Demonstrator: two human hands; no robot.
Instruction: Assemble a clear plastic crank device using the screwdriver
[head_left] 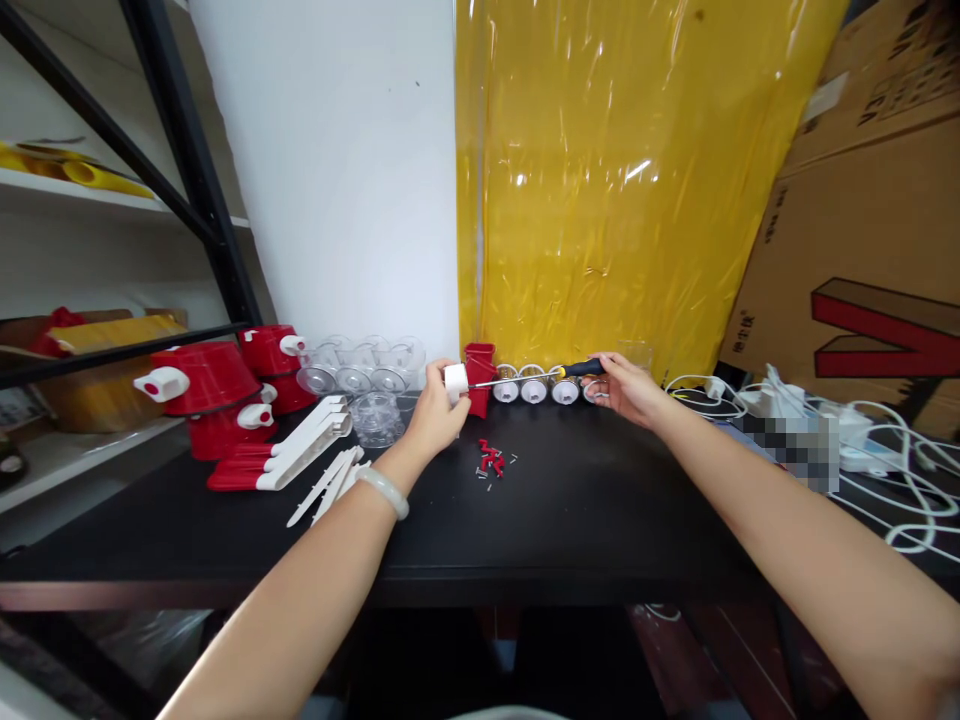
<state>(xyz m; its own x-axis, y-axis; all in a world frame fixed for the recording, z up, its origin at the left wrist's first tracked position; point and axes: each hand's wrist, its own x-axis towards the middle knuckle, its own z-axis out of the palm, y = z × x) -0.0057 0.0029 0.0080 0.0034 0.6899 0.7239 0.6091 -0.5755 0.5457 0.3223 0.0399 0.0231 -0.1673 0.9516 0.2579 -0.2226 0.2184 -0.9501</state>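
Note:
My left hand (437,412) is closed around a small white round part (455,383), held up over the table. In my right hand (624,385) is a screwdriver (581,369) with a black and yellow handle, lying nearly level. Its long metal shaft reaches left to the white part; whether the tip touches a screw is too small to tell. Below the shaft, small red plastic pieces (493,459) and loose screws (482,474) lie on the black table (577,520). Just behind my left hand stands a red container (480,360).
Red housings (214,380) with white knobs are stacked at left, beside clear plastic cups (356,362), red-and-white handles (300,445) and white strips (330,482). Several round metal-and-white parts (533,385) line the back. White cables (911,470) tangle at right, near a large cardboard box (862,230).

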